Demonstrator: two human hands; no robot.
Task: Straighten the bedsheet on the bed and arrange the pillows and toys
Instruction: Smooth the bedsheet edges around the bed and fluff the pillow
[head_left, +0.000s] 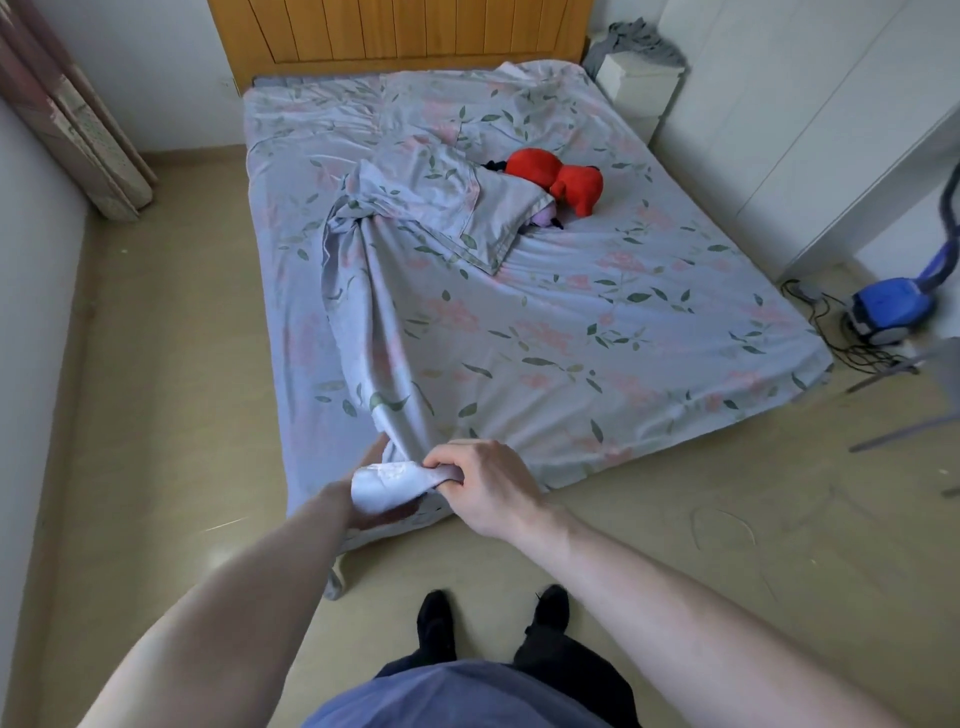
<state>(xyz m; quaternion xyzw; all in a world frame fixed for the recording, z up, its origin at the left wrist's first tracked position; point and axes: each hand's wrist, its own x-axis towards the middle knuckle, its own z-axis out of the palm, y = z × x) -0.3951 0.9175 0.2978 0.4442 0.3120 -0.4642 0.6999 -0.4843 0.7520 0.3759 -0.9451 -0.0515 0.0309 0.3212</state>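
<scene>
Right hand (485, 480) has its fingers curled tight on the bunched corner of the bedsheet (519, 322) at the foot of the bed; left hand (371, 491) grips the same bunch from below, fingers mostly hidden. A pillow (441, 200) lies mid-bed, with a red toy (558, 174) just beside it toward the headboard (405, 34).

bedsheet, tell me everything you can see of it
The bedsheet is thin, pale lilac cloth printed with pink flowers and green leaves. It covers the mattress up to the wooden headboard and hangs over the foot and right edges. It is creased, with a long raised ridge running from the near left corner toward the pillow. That corner is lifted off the bed, bunched in the grip of both the left hand and right hand. The pillow and a red toy lie on it.
</scene>
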